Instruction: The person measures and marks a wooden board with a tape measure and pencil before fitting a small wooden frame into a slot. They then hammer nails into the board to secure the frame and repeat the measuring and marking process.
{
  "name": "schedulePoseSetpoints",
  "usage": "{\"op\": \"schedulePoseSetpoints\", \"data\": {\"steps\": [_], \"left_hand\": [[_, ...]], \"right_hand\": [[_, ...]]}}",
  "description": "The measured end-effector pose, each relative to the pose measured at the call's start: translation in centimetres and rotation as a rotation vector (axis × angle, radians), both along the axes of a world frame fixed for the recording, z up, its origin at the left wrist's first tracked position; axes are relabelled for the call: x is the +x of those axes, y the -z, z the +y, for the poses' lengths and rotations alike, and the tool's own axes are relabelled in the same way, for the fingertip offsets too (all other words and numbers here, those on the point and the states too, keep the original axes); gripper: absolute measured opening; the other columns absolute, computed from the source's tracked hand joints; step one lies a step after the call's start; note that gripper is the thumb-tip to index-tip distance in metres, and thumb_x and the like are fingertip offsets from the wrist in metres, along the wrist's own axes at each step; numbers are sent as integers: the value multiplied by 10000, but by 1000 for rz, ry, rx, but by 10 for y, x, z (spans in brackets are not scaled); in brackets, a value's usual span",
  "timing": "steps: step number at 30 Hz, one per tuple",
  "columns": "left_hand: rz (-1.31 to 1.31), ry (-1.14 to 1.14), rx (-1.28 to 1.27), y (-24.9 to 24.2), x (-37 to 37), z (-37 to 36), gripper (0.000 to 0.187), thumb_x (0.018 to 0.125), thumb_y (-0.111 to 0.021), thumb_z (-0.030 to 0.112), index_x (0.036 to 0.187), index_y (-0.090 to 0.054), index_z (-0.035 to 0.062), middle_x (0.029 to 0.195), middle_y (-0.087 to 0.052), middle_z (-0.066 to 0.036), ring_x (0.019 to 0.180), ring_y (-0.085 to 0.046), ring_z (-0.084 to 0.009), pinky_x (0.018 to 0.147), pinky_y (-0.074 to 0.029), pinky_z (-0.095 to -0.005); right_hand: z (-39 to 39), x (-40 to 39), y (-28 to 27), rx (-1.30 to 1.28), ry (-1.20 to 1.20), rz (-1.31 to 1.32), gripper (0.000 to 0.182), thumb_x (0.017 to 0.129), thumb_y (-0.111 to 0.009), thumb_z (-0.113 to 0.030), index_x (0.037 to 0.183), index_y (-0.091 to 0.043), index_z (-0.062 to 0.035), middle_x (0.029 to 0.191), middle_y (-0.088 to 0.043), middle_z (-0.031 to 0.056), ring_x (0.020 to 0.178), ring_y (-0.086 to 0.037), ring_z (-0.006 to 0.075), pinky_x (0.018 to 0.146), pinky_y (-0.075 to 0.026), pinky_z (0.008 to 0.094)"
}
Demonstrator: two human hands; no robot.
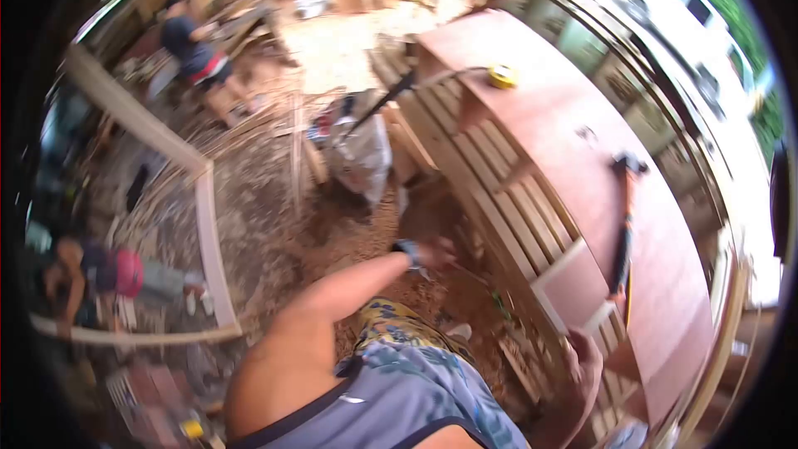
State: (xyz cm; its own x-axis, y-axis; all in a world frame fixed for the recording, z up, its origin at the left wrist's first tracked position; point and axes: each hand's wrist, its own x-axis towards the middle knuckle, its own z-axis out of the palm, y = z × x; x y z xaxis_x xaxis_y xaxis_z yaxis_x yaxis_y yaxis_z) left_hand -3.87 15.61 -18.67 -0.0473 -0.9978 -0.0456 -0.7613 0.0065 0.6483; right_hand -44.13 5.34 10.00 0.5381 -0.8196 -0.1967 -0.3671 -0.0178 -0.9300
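Far on the left, two other people work on the dusty ground, one by a curved wooden frame [208, 224]. Near the middle, the person's left hand [434, 254] reaches down by the slatted side of a big wooden cabinet [515, 191]; its fingers are too blurry to tell if they grip anything. On the right, the right hand [584, 359] is curled over the cabinet's edge. A hammer [625, 224] and a yellow tape measure [501, 76] lie unused on the cabinet's smooth top panel, which looks already on.
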Motion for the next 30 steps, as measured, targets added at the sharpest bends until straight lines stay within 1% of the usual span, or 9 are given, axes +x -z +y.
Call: {"op": "schedulePoseSetpoints", "data": {"steps": [3,4,5,10,15,20,27,29,30], "left_hand": [[172,-66,174,-67,-75,-80,384,895,-652,325,1137,-703,31,1079,-724,-188,985,-690,-352,873,-537,-437],[134,-133,195,-77,-97,-95,378,896,-649,349,1059,-723,17,996,-731,-195,937,-699,-353,852,-539,-443],[172,-136,232,-75,-117,-111,383,902,-645,368,1018,-728,13,964,-730,-199,918,-697,-368,842,-539,-450],[86,-174,308,-120,-170,-120,479,917,-645,436,908,-721,-37,915,-708,-270,919,-694,-415,823,-540,-486],[179,-348,224,-54,-198,-145,501,932,-619,441,951,-726,-48,951,-707,-287,946,-687,-443,839,-546,-490],[-213,145,102,-25,-198,-158,451,888,-643,380,972,-727,-56,939,-710,-285,919,-696,-418,822,-552,-486],[-108,187,144,0,-192,-177,232,828,-633,212,953,-794,103,919,-757,-125,862,-724,-328,756,-582,-473],[-50,199,-439,192,-236,-219,354,894,-570,307,762,-747,30,729,-693,-190,688,-667,-343,644,-526,-473],[-103,333,-112,145,-218,-197,314,887,-576,277,788,-749,35,776,-697,-195,708,-664,-320,666,-526,-456]], "right_hand": [[-42,-68,69,-235,-119,377,344,944,-616,-152,1205,-636,72,1003,-707,182,889,-672,254,814,-524,371],[-58,-91,93,-449,-263,717,467,1011,-527,-407,1271,-687,-52,1271,-683,194,1030,-710,374,886,-588,433],[-82,-135,166,-367,-262,715,675,956,-493,-684,1319,-680,-147,1279,-667,229,1065,-716,311,876,-595,469],[-50,-74,134,-74,-150,418,616,935,-527,-561,1323,-647,-99,1273,-659,225,1073,-695,322,903,-571,463],[-36,-18,116,41,-208,215,570,913,-561,-438,1327,-615,-51,1267,-652,220,1082,-674,334,931,-546,457],[-35,14,102,37,-165,182,540,892,-595,-316,1332,-582,-3,1261,-645,216,1091,-654,346,958,-522,451],[-35,37,95,-10,19,189,530,861,-643,-144,1338,-537,64,1252,-634,210,1103,-625,362,997,-488,443],[-36,43,109,-41,65,184,534,853,-656,-95,1339,-524,83,1250,-631,208,1107,-616,367,1008,-478,440],[-28,42,110,-53,101,210,538,849,-663,-70,1340,-518,93,1248,-630,208,1108,-612,369,1013,-474,439]]}}
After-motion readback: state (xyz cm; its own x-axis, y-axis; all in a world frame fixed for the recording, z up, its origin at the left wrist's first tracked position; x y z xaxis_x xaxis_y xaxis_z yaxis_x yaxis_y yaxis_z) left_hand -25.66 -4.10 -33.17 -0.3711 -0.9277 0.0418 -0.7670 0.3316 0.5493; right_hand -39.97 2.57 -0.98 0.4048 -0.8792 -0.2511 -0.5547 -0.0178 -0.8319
